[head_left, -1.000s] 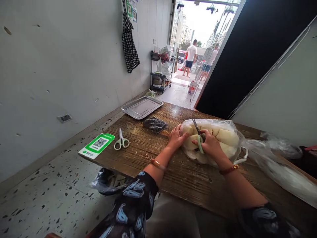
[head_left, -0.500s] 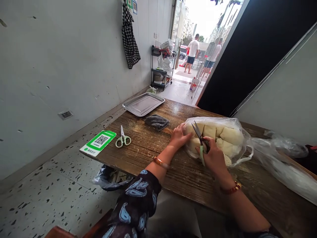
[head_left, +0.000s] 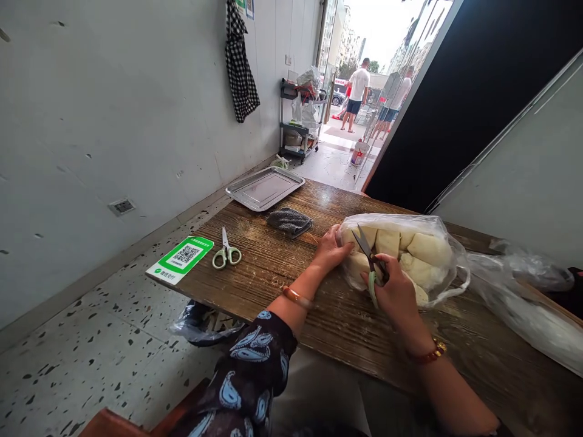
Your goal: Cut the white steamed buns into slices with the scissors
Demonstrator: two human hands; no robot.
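A clear plastic bag (head_left: 437, 226) of pale, blocky steamed buns (head_left: 428, 250) lies on the wooden table. My left hand (head_left: 331, 247) grips the bag's left end, with the thumb on top and the other fingers partly hidden behind it. My right hand (head_left: 395, 284) holds a pair of scissors (head_left: 364, 244) with pale green handles. Their dark blades are slightly apart and point up and left over the bag; whether they touch the plastic I cannot tell. The bag's knotted or looped handle (head_left: 455, 291) trails off to the right.
Another pair of scissors (head_left: 226, 250) lies by a green QR-code card (head_left: 184, 260) at the table's left. Farther back are a dark grey cloth (head_left: 289, 221) and a metal tray (head_left: 265, 189). Loose plastic bags (head_left: 523, 297) lie on the right. A person stands outside the doorway.
The scissors in my right hand have shifted very slightly, blades a little wider apart. My left hand stays on the bag. The view has tilted a little.
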